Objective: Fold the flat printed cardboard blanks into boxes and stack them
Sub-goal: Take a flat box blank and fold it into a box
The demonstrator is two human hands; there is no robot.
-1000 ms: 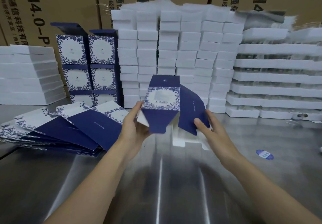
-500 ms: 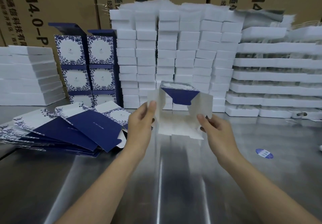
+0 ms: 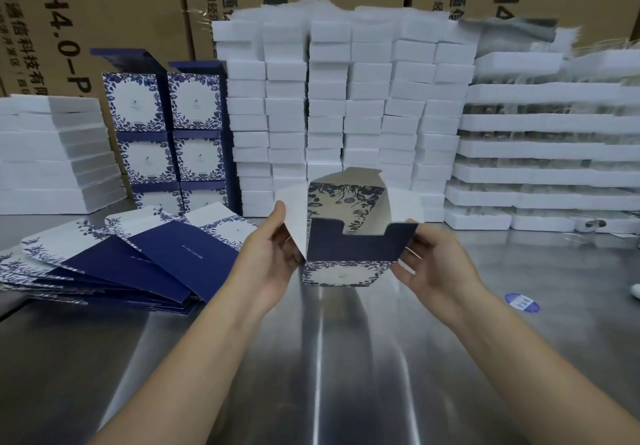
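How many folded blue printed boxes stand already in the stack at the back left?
6 visible, in two columns of three: left column, right column. The flat blanks partly cover the bottom pair; others may be hidden behind.

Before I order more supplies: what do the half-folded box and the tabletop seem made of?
Half-folded box: apparently thin printed cardboard, navy and floral outside, plain white inside, creased at its flaps. Tabletop: probably stainless steel, brushed, showing streaky reflections.

Six folded blue-and-white boxes [image 3: 166, 140] stand stacked in two columns of three; one half-folded box [image 3: 349, 250]; one blue sticker [image 3: 522, 302].
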